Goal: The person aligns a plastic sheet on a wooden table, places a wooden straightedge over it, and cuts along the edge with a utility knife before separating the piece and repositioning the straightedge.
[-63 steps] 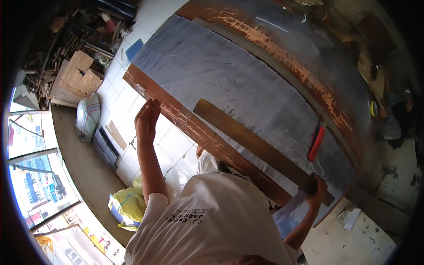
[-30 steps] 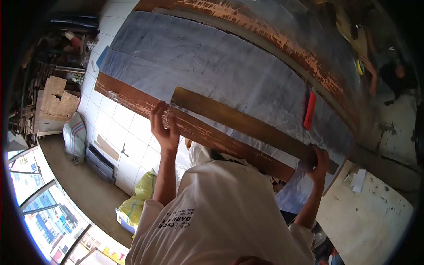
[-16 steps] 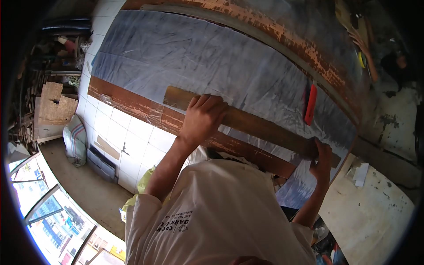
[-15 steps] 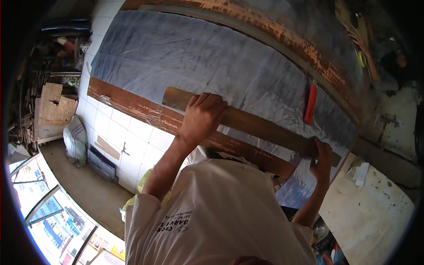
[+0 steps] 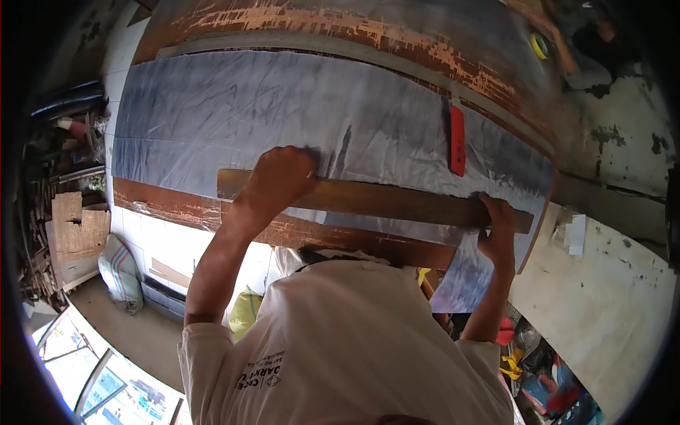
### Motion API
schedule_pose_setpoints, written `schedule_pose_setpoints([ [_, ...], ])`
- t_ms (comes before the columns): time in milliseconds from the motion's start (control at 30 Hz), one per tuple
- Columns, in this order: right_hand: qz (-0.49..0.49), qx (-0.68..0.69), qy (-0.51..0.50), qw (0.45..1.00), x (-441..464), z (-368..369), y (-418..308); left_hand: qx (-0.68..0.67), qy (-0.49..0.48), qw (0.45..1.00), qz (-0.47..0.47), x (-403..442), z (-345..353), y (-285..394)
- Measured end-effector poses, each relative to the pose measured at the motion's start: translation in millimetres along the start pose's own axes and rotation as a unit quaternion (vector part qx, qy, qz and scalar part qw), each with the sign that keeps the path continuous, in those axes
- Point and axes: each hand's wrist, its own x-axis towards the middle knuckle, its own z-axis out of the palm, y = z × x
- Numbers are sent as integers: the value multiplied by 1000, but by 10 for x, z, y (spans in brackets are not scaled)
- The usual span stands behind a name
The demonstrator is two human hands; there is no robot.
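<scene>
A long brown wooden strip (image 5: pixel 397 204) lies across a grey-blue, wrinkled, glossy sheet (image 5: pixel 191 92). Near the strip's left part, my left hand (image 5: pixel 280 176) is closed in a fist over its far edge; the fingers' undersides are hidden, so what they grip cannot be made out. My right hand (image 5: pixel 499 221) wraps round the strip close to its right end, thumb on the near side. Farther back on the sheet lies a flat red tool (image 5: pixel 457 142) with dark marks. A dark narrow streak shows on the sheet right of my left fist.
Under the sheet is a worn brown panel (image 5: pixel 340 239), its near edge showing. A flap of sheet (image 5: pixel 464 276) hangs at the near right. Scrap wood (image 5: pixel 74 227) and a white sack (image 5: pixel 120 273) stand left. Another person's arm (image 5: pixel 559 42) with yellow tape (image 5: pixel 539 47) is at far right.
My left hand has gone from spread over the strip to a fist at its far edge. The view has shifted and turned; the strip now appears more level. My right hand keeps its hold.
</scene>
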Motion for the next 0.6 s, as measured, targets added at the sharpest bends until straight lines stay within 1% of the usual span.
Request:
schedule_pose_setpoints([
  [67,4,-1,3,1000,-9,25,12,-6,-7,1000,0,9,7,-21],
  [233,16,8,-5,1000,-23,31,22,-37,34,997,55,-8,27,-52],
  [333,14,8,6,1000,-22,46,38,-11,39,997,70,-17,92,-90],
  [467,-9,18,17,1000,-26,72,62,-13,43,998,52,-70,54,-56],
  [533,-12,25,20,999,-39,97,66,7,63,993,96,-96,53,-91],
  [567,-13,18,21,1000,-44,98,72,8,62,994,91,-132,32,-113],
  [600,-13,9,22,1000,-44,93,70,1,82,991,109,-161,-3,-129],
])
